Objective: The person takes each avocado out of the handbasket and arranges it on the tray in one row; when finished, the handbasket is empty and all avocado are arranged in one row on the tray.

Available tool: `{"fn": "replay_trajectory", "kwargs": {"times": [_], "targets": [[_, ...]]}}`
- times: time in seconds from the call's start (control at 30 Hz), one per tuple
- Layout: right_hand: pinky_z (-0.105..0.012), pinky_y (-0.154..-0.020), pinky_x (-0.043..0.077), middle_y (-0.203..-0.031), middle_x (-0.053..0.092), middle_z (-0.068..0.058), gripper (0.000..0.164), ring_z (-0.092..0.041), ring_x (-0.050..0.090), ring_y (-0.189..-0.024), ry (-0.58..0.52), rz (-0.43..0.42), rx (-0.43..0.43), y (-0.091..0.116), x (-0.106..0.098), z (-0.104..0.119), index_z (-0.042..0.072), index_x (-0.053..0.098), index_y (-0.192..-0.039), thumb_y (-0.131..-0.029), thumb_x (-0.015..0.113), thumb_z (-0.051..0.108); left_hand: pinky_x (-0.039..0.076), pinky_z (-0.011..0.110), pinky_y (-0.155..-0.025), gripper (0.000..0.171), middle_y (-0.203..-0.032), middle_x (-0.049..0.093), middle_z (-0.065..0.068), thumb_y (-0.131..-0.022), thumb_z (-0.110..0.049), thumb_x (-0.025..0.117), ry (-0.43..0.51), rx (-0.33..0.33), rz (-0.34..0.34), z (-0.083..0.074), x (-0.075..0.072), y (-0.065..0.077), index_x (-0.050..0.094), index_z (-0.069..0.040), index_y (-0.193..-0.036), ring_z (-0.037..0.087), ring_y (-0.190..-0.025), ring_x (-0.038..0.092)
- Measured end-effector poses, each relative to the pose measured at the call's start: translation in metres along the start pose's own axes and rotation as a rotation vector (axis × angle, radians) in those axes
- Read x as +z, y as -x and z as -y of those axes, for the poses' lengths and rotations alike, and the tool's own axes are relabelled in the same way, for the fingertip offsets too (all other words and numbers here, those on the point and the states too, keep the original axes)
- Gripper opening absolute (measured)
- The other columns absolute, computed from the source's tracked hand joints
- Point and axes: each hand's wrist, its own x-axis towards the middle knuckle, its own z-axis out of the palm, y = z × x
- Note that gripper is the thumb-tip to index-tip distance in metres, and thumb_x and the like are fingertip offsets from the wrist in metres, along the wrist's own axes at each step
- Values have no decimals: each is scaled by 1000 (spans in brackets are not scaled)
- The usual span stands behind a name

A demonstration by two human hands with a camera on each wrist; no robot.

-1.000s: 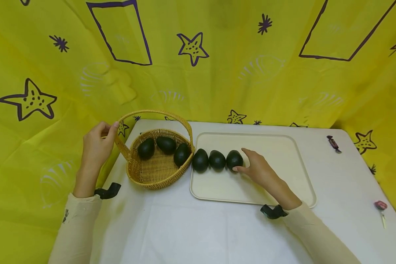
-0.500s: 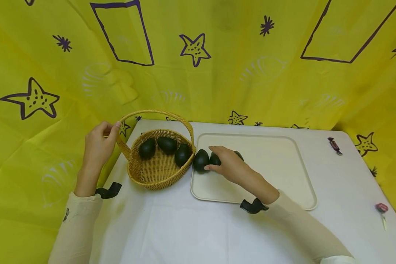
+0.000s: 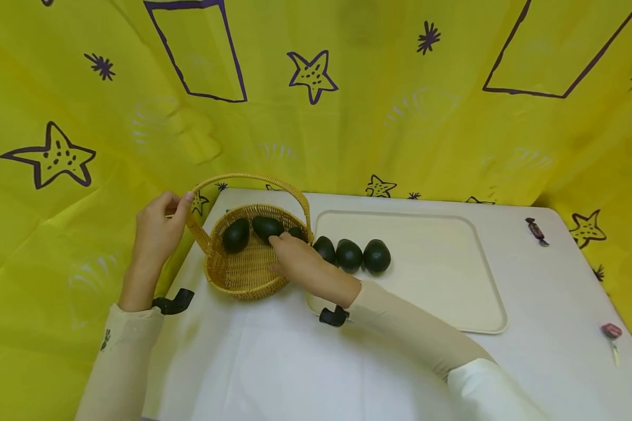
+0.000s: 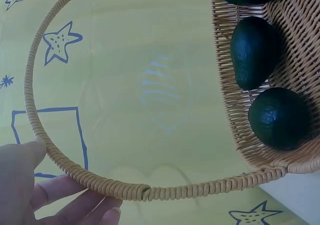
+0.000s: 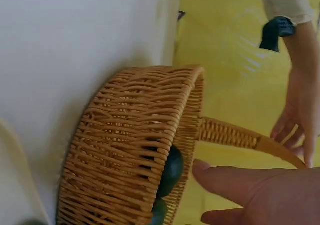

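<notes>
My left hand (image 3: pixel 159 228) grips the handle (image 4: pixel 115 189) of a wicker basket (image 3: pixel 247 291), with thumb and fingers curled round its left side. Inside the basket are dark green avocados (image 3: pixel 236 235), set along the back and right. My right hand (image 3: pixel 306 266) reaches over the basket's right rim and partly covers one avocado (image 3: pixel 296 233) there. In the right wrist view its thumb (image 5: pixel 225 180) is stretched out by the rim, with nothing seen in its grasp. Three more avocados (image 3: pixel 376 256) stand in a row on a cream tray (image 3: pixel 437 275), the leftmost half hidden by the right arm.
On the white table (image 3: pixel 253 362), the tray lies right of the basket. A wrapped candy (image 3: pixel 536 231) lies at the back right and a lollipop (image 3: pixel 612 332) near the right edge. A yellow patterned curtain (image 3: pixel 358 128) hangs behind.
From the rightmost avocado on the tray, my right hand has moved left, past the row, to over the basket. The tray's avocados stay put; my left hand stays on the handle.
</notes>
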Motion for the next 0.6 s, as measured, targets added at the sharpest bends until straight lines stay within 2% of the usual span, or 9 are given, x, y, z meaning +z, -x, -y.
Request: {"fn": "replay_trajectory", "kwargs": {"times": [0.1, 0.17, 0.27, 0.37, 0.43, 0.6], "targets": [[-31, -72, 61, -122, 65, -15, 35, -26, 70, -98, 137, 6, 35, -12, 4, 8, 3, 64, -131, -103, 72, 22, 50, 58, -96, 59, -116, 72, 26, -108, -56, 50, 5, -5, 2, -1, 2, -2, 66, 0, -105, 43, -114, 66], [-31, -67, 60, -114, 66, -13, 22, -25, 70, -91, 231, 9, 54, -18, 6, 15, 5, 68, -120, -104, 69, 19, 50, 58, -97, 59, -116, 72, 25, -108, -57, 50, 7, -15, 1, 0, 2, -1, 66, 0, -104, 43, -115, 66], [-32, -74, 61, -111, 66, -9, 16, -24, 69, -92, 390, 30, 101, -27, 6, 21, 10, 72, -116, -106, 65, 21, 50, 59, -97, 61, -117, 71, 26, -107, -59, 49, 6, -20, 7, 0, 1, -2, 66, 0, -105, 43, -116, 65], [-33, -83, 60, -114, 66, -5, 23, -21, 69, -93, 537, 94, 141, -36, 5, 24, 15, 73, -122, -107, 62, 29, 50, 59, -97, 61, -117, 71, 26, -107, -60, 49, 8, -15, 13, 0, 1, -4, 66, -1, -105, 43, -115, 65], [-32, -84, 59, -119, 66, -4, 28, -19, 69, -94, 571, 142, 180, -42, 5, 24, 16, 72, -128, -108, 60, 32, 50, 59, -98, 61, -116, 72, 25, -107, -59, 50, 12, -12, 14, 0, 1, -4, 66, -1, -105, 42, -114, 65], [-31, -81, 58, -139, 62, -5, 37, -16, 69, -103, 510, 236, 277, -52, 6, 20, 16, 67, -140, -108, 60, 32, 51, 58, -98, 60, -114, 71, 25, -107, -58, 50, 18, -8, 19, 1, 1, -1, 66, 0, -104, 41, -111, 66]]}}
